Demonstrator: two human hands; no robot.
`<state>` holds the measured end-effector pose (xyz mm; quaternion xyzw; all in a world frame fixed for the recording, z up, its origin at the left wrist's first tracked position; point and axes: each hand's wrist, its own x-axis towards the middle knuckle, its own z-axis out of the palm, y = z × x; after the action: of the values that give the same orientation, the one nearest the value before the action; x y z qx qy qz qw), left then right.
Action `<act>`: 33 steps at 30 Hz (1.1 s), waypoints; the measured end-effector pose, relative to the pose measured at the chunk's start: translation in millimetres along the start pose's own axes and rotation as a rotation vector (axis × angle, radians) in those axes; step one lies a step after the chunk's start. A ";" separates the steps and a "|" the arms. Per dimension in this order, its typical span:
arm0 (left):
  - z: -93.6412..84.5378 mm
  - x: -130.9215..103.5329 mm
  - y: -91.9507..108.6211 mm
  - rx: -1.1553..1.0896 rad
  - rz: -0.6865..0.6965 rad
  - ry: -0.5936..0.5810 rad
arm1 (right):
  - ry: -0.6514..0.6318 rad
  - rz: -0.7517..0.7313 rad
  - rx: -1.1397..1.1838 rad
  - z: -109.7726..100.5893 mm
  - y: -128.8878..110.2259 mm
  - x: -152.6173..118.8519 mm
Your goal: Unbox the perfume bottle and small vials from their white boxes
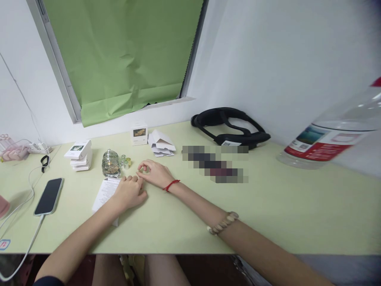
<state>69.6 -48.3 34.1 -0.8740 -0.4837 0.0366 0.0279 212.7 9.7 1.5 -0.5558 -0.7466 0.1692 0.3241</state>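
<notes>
With the spot between the hands as the clock's centre, the left hand point(130, 191) rested knuckles up on the desk point(268, 214) at the edge of a printed paper point(104, 194), which lay at eight o'clock, partly under that arm. Its fingers were curled down, and whether they gripped anything could not be told. The right hand point(153, 172), just beside it, had its thumb and forefinger bent into a ring; whether the tips met or held something small could not be made out. A red string point(172, 185) circled the right wrist, and a beaded bracelet point(223, 223) sat farther up that arm.

A ribbed glass jar point(110, 163) stood at ten o'clock, with small glass vials point(126, 164) beside it toward eleven. An upright white box point(139, 135) was at twelve, and folded white papers point(162, 143) lay between one and two. A stack of small boxes point(79, 154) sat between nine and ten. The phone point(49, 196), a white cable point(35, 234) plugged in, lay between eight and nine. A black headset point(235, 129) rested at two, and a large clear bottle point(324, 139) between two and three. A pixelated patch hid something near three.
</notes>
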 end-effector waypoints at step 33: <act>3.0 0.3 -2.7 -0.076 0.025 0.056 | -0.369 -0.218 0.276 15.2 3.7 6.5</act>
<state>67.2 -46.5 31.3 -0.8811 -0.4729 -0.0059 0.0077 204.0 18.7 -10.0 -0.3822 -0.8186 0.3321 0.2713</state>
